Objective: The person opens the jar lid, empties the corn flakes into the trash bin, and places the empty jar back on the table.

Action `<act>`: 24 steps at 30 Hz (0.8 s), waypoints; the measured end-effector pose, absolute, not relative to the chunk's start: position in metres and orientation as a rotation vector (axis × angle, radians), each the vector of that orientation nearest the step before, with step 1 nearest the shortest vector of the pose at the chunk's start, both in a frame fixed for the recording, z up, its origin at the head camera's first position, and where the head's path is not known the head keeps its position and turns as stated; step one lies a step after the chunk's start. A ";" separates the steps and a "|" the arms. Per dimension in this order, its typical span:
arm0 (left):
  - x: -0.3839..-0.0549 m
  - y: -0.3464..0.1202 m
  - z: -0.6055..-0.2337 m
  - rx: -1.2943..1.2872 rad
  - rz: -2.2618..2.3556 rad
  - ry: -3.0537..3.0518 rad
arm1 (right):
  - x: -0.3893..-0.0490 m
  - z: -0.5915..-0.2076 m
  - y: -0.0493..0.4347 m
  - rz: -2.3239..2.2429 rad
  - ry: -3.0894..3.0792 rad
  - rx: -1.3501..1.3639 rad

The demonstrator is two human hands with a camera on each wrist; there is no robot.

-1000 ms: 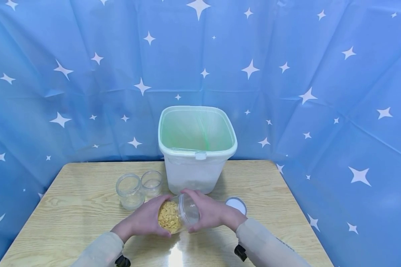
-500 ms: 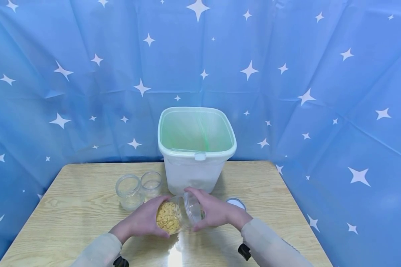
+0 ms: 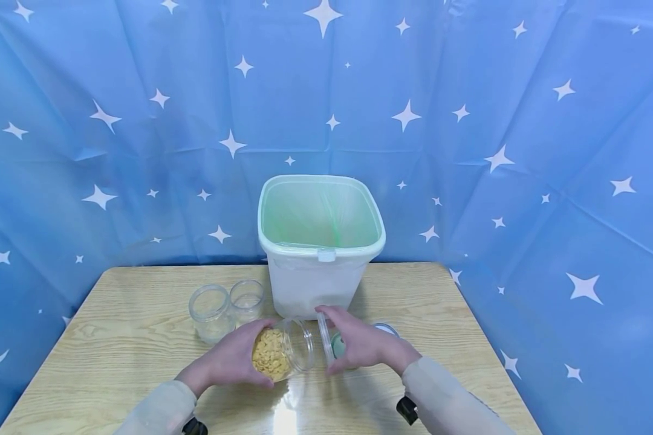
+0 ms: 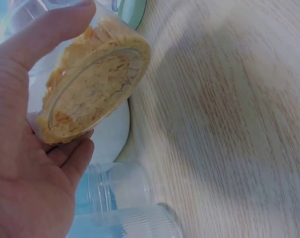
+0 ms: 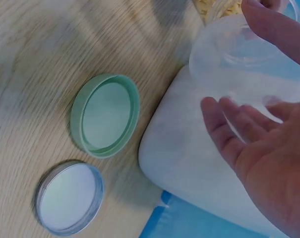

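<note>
My left hand [image 3: 231,356] grips a clear jar [image 3: 272,356] part filled with yellow flakes. The jar lies tilted on its side, its open mouth turned to the right and its base facing the left wrist camera [image 4: 95,91]. A clear round lid [image 3: 324,338] is pinched on edge between the thumb and fingers of my right hand [image 3: 361,341], a small gap away from the jar's mouth. In the right wrist view this lid looks like a see-through disc, with the flakes partly visible beyond it.
Behind the hands stands a white bin [image 3: 312,281] with a light green liner inside. Two clear jars [image 3: 209,314] stand left of it on the wooden table [image 3: 125,338]. A green lid [image 5: 105,116] and a white lid with a clear rim [image 5: 70,196] lie to the right.
The clear lid has come off the jar's mouth and moved right with my right hand, leaving a gap. The left hand and jar have shifted only slightly left.
</note>
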State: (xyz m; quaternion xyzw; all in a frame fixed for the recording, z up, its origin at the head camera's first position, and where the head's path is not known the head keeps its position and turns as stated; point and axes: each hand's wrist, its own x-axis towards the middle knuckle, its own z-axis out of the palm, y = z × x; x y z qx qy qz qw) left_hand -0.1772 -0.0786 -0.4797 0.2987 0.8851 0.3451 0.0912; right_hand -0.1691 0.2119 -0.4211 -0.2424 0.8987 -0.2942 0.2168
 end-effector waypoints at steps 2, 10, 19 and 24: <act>-0.177 -0.080 -0.480 0.874 1.028 2.629 | -0.169 -0.423 0.214 -0.813 2.512 -0.660; -0.175 -0.087 -0.481 0.814 1.046 2.613 | -0.170 -0.435 0.222 -0.829 2.551 -0.596; -0.173 -0.096 -0.480 0.789 1.035 2.630 | -0.175 -0.460 0.217 -0.814 2.575 -0.647; -0.173 -0.100 -0.480 0.782 1.046 2.636 | -0.177 -0.472 0.209 -0.761 2.635 -0.668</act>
